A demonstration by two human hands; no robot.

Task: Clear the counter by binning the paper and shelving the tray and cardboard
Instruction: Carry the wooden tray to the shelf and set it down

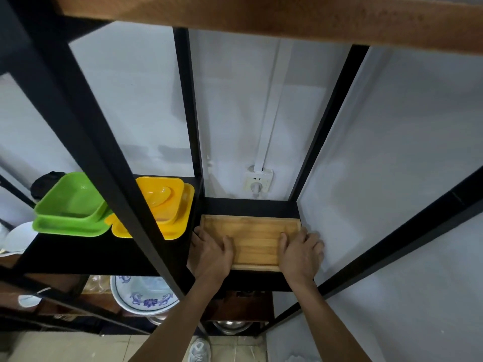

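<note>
A rectangular wooden tray (254, 235) lies flat on a black shelf (251, 205) in the narrow right bay of a black metal rack. My left hand (213, 253) grips the tray's near left corner, thumb lying inside the tray. My right hand (300, 253) grips its near right corner, thumb over the rim as well. The tray's near edge sits close to the shelf's front edge. No paper or cardboard is in view.
A black upright (112, 142) crosses in front of the left bay, where green dishes (69, 207) and yellow dishes (167, 205) are stacked. A wall socket (258, 180) sits behind the tray. A patterned bowl (142, 296) stands on the shelf below. A wooden board (287, 14) spans overhead.
</note>
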